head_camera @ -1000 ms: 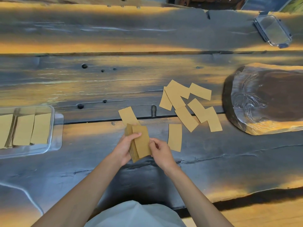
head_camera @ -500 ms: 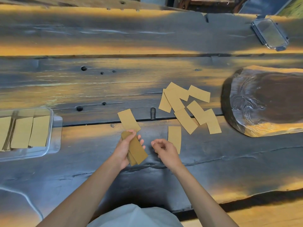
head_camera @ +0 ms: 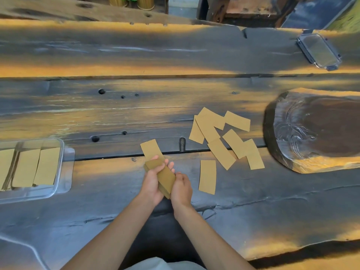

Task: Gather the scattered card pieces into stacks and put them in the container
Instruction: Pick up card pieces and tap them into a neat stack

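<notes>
Your left hand (head_camera: 151, 184) and right hand (head_camera: 181, 189) both curl round a small stack of tan cards (head_camera: 164, 177), gripping it from either side just above the near part of the dark wooden bench (head_camera: 253, 211). One loose card (head_camera: 151, 150) lies just beyond your fingers, another (head_camera: 207, 176) just to the right, and a scattered cluster (head_camera: 220, 136) sits farther right. The clear container (head_camera: 58, 172) at the far left already holds upright rows of cards. Its lid (head_camera: 318, 51) rests far right, beyond a carved wooden slab (head_camera: 311, 129).

Both hands (head_camera: 165, 184) gripping card stack (head_camera: 165, 177), loose cards (head_camera: 222, 137) beside
</notes>
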The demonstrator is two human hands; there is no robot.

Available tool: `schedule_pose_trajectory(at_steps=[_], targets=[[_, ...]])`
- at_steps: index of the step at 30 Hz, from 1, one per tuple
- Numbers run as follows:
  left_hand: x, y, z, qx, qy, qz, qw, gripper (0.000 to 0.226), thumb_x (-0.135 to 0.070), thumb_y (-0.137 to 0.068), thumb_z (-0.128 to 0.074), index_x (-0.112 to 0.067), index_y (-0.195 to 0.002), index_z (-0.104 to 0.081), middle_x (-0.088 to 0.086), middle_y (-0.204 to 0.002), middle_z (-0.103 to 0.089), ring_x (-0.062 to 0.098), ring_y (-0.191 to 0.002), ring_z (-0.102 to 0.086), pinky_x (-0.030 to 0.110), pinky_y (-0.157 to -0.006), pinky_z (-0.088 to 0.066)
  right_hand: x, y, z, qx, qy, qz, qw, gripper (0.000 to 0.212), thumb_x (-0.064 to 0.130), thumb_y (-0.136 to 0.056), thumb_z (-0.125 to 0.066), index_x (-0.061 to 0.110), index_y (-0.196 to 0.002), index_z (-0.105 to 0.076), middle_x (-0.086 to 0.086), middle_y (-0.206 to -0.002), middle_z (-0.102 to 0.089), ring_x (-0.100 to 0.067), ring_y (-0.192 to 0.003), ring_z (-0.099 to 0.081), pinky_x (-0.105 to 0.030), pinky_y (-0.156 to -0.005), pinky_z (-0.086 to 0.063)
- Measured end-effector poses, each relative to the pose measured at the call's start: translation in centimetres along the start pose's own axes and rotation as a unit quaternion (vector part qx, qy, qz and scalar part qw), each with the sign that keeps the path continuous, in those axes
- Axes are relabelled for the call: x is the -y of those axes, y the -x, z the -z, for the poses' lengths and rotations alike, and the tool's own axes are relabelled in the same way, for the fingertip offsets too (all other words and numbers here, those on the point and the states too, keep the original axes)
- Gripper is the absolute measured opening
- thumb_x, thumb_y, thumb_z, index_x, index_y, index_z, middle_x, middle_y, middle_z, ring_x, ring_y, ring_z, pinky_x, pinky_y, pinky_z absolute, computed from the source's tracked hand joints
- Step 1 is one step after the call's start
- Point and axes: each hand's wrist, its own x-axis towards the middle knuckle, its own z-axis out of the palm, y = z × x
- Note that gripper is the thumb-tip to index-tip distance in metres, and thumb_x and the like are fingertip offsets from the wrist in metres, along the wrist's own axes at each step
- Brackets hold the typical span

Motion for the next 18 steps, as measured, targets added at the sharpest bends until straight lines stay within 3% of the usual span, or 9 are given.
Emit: schedule_pose_trajectory(at_steps=[4, 7, 10, 13, 15, 18], targets=[[-1.8, -0.4, 0.4, -0.035, -0.106, -0.068, 0.991, 0.028, -0.003, -0.083, -0.068, -0.029, -0.088, -0.056, 0.005, -0.09, -0.062, 0.021, -0.081, -0.06, 0.036, -0.072, -0.053, 0.1, -0.4, 1.5, 0.193, -0.064, -0.075, 0.976, 0.033, 0.049, -0.095, -0.06, 0.021, -0.111, -0.065, -0.003, -0.098, -0.07, -0.017, -0.086, -0.064, -0.029, -0.063, -0.054], [-2.2, 0.2, 0.2, -0.037, -0.16, -0.118, 0.979, 0.033, 0.0, -0.086, -0.066, -0.023, -0.108, -0.061, 0.005, -0.1, -0.072, 0.016, -0.086, -0.067, 0.033, -0.076, -0.055, -0.1, -0.9, 2.9, 0.288, -0.017, -0.017, 0.957, 0.031, 0.036, -0.09, -0.073, 0.021, -0.117, -0.066, 0.002, -0.101, -0.073, -0.009, -0.088, -0.065, -0.021, -0.067, -0.051], [-2.5, 0.7, 0.8, 0.025, -0.206, -0.108, 0.972, 0.052, 0.0, -0.083, -0.069, -0.019, -0.13, -0.056, 0.009, -0.115, -0.072, 0.02, -0.103, -0.067, 0.038, -0.091, -0.054, 0.0, -2.2, 4.1, 0.259, 0.022, 0.056, 0.964, 0.032, 0.016, -0.09, -0.075, 0.012, -0.119, -0.063, -0.004, -0.101, -0.075, -0.005, -0.083, -0.066, -0.015, -0.069, -0.051], [-2.8, 0.6, 1.8, 0.017, -0.293, -0.098, 0.951, 0.045, 0.005, -0.08, -0.072, -0.011, -0.121, -0.062, 0.007, -0.105, -0.075, 0.017, -0.092, -0.069, 0.028, -0.082, -0.058, 0.7, -3.6, 5.6, 0.175, 0.13, 0.159, 0.963, 0.028, 0.009, -0.086, -0.077, 0.012, -0.11, -0.062, 0.004, -0.079, -0.065, 0.008, -0.063, -0.055, -0.008, -0.062, -0.043], [-3.0, 0.5, 2.4, 0.037, -0.408, -0.109, 0.906, 0.037, 0.008, -0.079, -0.073, -0.014, -0.108, -0.064, 0.003, -0.099, -0.076, 0.015, -0.086, -0.068, 0.024, -0.079, -0.056, 1.0, -4.7, 6.4, 0.112, 0.219, 0.216, 0.945, 0.029, 0.013, -0.086, -0.077, 0.019, -0.111, -0.064, 0.008, -0.07, -0.057, 0.005, -0.055, -0.05, -0.008, -0.058, -0.041], [-2.5, -0.1, 2.7, 0.071, -0.58, -0.16, 0.796, 0.035, 0.006, -0.08, -0.072, -0.024, -0.094, -0.064, -0.013, -0.082, -0.073, -0.002, -0.079, -0.063, 0.025, -0.08, -0.045, 0.6, -6.0, 6.8, 0.076, 0.271, 0.29, 0.915, 0.027, 0.013, -0.087, -0.076, 0.024, -0.11, -0.066, 0.005, -0.091, -0.067, 0.0, -0.067, -0.057, -0.007, -0.067, -0.044]])
